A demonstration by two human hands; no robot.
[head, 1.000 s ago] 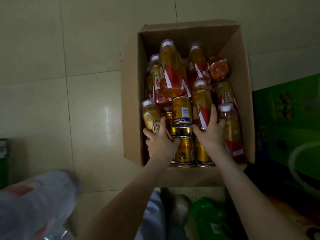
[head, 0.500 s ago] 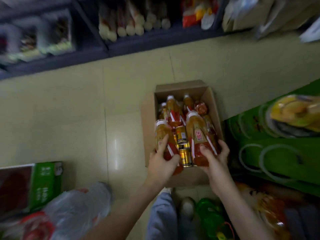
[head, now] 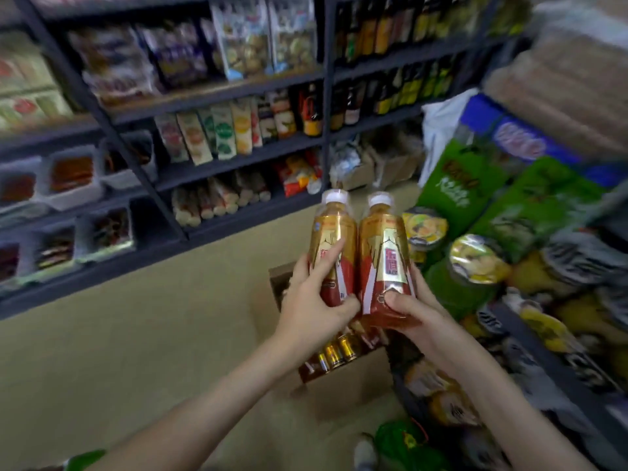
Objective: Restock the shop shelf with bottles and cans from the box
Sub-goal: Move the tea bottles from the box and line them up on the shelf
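Observation:
Two amber drink bottles with gold-and-red labels and white caps are held upright side by side, above the cardboard box [head: 343,389] on the floor. My left hand [head: 311,305] grips the left bottle [head: 334,232] around its lower half. My right hand [head: 413,312] grips the right bottle [head: 384,249] at its base. Below my hands the box still shows several gold cans [head: 336,353]; my arms hide most of its inside.
A dark metal shelf unit [head: 238,158] with snack packs and dark bottles runs across the far side of the beige tiled floor. On the right, green cartons [head: 465,178] and lidded instant-noodle cups [head: 475,263] crowd a low shelf. A green bag [head: 404,443] lies by my feet.
Both hands have lifted one bottle each out of the box and raised them upright. My view has swung up from the box to the shelves.

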